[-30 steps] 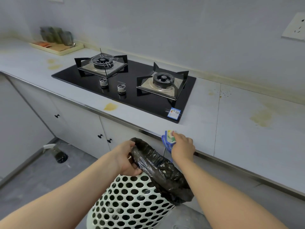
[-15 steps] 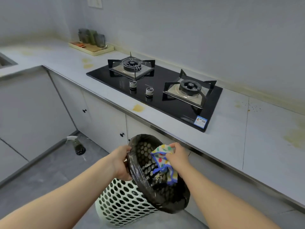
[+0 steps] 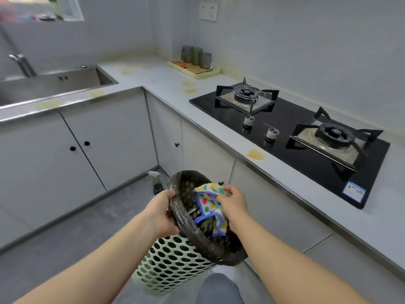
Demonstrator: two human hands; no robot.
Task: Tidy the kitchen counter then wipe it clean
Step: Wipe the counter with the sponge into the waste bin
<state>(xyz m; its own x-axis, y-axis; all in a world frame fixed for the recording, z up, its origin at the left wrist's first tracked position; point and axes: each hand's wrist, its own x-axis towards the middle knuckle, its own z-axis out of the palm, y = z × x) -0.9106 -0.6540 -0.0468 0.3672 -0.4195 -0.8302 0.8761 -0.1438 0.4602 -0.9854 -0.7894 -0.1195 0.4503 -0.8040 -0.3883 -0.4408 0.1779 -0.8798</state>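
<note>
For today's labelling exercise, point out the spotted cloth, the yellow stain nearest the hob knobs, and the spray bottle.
spotted cloth (image 3: pixel 208 202), head view, its dotted white middle.
yellow stain (image 3: pixel 255 154), head view, centre of the patch.
spray bottle (image 3: pixel 157 186), head view, its dark body.

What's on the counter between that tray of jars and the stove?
Two yellowish stains on the grey counter; nothing else lies between tray and stove. Head view shows it.
</note>
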